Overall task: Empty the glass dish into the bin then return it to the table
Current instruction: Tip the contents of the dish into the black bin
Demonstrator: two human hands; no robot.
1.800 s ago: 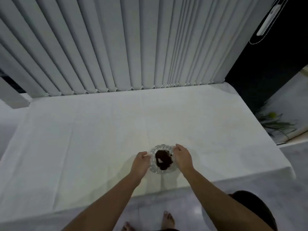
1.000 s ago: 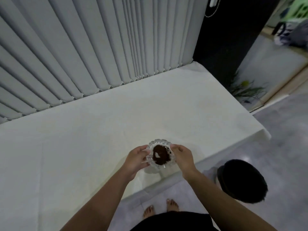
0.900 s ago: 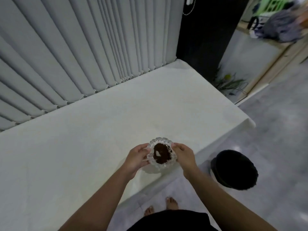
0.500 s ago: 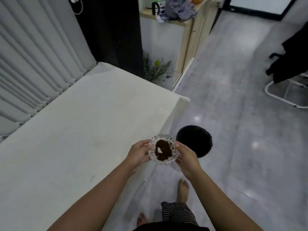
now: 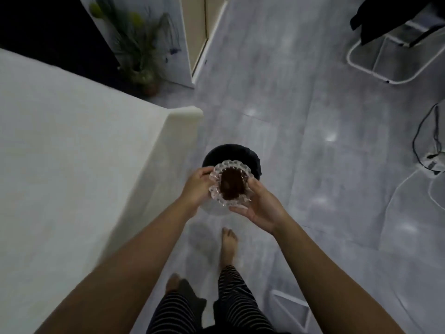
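Glass dish (image 5: 231,183): clear scalloped cut-glass bowl w/ dark brown crumbly contents, carried level at frame centre, directly over the bin; nothing tipped out yet.
White table (image 5: 72,165): cloth-covered, now at 9 o'clock of the dish. Dish was resting on it approx 2 s ago, was lifted off 1 s ago, and is well clear of its edge now.
Left hand (image 5: 196,186): clasps the dish rim at its 9 o'clock side, fingers curled round the glass.
Right hand (image 5: 261,208): cups the rim and underside from 4 o'clock, palm up, firm hold.
Black round bin (image 5: 250,156): on the grey floor, peeking out from behind the dish at 12–2 o'clock; half a sec ago it sat off to the dish's 2 o'clock, not under it.
Change: the person turned from table to bin; carry leg looks done.
Meaning: next is prob. the tilt, away from the body, so crumbs drop inside the bin.
Risk: loose crumbs could scatter on the floor if tipped too high.
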